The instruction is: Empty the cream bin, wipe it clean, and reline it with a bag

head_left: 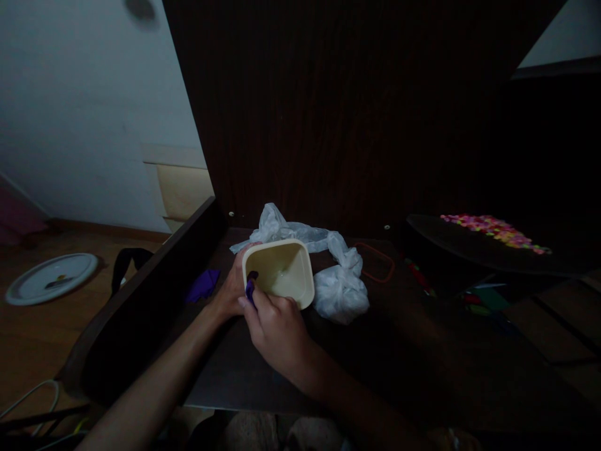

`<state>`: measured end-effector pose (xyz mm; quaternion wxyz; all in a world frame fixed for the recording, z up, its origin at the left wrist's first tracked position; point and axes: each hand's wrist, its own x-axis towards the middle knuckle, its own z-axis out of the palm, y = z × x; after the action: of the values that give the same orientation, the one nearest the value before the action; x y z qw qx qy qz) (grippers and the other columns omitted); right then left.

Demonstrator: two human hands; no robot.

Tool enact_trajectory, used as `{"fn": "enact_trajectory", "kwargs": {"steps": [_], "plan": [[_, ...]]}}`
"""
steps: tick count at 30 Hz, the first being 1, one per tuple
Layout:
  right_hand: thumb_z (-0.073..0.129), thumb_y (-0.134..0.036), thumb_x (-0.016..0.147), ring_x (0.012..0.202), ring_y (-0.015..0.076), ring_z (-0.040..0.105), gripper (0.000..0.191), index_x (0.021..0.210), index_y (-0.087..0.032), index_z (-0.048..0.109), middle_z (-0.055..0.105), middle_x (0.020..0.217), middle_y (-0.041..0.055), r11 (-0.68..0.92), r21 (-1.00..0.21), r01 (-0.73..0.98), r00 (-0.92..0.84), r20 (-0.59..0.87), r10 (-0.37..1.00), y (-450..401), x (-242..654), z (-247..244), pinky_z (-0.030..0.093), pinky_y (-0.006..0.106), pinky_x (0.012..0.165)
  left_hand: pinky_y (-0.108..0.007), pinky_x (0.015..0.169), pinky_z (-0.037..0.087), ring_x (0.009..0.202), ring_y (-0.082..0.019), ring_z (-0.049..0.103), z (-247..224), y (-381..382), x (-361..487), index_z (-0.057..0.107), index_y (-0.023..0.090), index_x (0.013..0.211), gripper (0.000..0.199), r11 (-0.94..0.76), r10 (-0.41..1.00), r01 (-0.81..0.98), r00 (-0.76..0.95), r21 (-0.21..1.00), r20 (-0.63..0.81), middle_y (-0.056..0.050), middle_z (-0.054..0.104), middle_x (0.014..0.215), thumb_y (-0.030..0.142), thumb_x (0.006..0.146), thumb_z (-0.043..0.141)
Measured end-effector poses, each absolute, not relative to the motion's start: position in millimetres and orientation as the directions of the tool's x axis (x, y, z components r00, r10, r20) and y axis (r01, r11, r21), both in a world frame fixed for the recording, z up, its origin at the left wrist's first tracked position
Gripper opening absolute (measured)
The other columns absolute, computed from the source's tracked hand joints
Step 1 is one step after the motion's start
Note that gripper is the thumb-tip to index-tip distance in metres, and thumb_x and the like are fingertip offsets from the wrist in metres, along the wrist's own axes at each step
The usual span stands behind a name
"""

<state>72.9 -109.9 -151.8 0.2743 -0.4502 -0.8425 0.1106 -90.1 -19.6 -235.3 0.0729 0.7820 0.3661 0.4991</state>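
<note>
A cream plastic container [293, 285] with rounded corners is tilted so that its inside faces me. Around its left side my left hand [233, 289] is closed, its fingers partly hidden behind the wall. My right hand [277, 319] reaches to the lower left rim, pinching a small dark purple cloth [250, 292] against the wall. Another piece of purple cloth [203, 285] lies on the dark desk [244, 376] left of the container. Just right of the container sits a knotted white plastic bag [342, 294], and more crumpled white plastic [305, 235] lies behind it.
An orange-brown ring-like frame [378, 262] lies right of the bag. Colourful small pieces [493, 230] rest on a dark surface at the right. A raised dark side panel [154, 275] bounds the desk's left. A white round lid-like object [51, 279] is on the wooden floor.
</note>
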Motion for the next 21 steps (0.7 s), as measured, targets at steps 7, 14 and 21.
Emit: {"fn": "enact_trajectory", "kwargs": {"steps": [7,14,21], "plan": [[0.05,-0.036,0.103,0.092,0.0267,0.073,0.044,0.129,-0.002,0.061,0.076,0.105,0.0176,0.693,-0.229,0.683,-0.636,0.28,0.719,-118.3,85.3,-145.5,0.059,0.035,0.076,-0.061,0.11,0.048,0.131,-0.041,0.054,-226.7,-23.6,-90.9,0.028,0.021,0.152,0.106,-0.764,0.626,0.426,0.304,0.485,0.719,-0.02,0.048,0.145,0.053,0.067,0.083],[0.066,-0.041,0.094,0.106,0.0306,0.07,0.044,0.114,-0.003,0.07,0.074,0.116,0.022,0.739,-0.1,0.667,-0.723,0.157,0.673,-119.0,103.3,-144.7,0.057,0.041,0.094,-0.068,0.112,0.043,0.135,-0.045,0.049,-224.1,-23.7,-89.2,0.018,0.023,0.155,0.123,-0.84,0.49,0.455,0.402,0.295,0.773,-0.022,0.046,0.146,0.06,0.06,0.086],[0.067,-0.068,0.082,0.104,0.0393,0.07,0.08,0.108,0.007,0.072,0.073,0.105,0.0321,0.629,-0.01,0.777,-0.624,0.115,0.773,-120.1,114.6,-140.6,0.047,0.053,0.106,-0.069,0.11,0.045,0.137,-0.046,0.047,-214.5,-25.6,-86.9,0.014,0.025,0.158,0.128,-0.866,0.454,0.418,0.429,0.274,0.781,-0.022,0.045,0.146,0.057,0.059,0.089]]}}
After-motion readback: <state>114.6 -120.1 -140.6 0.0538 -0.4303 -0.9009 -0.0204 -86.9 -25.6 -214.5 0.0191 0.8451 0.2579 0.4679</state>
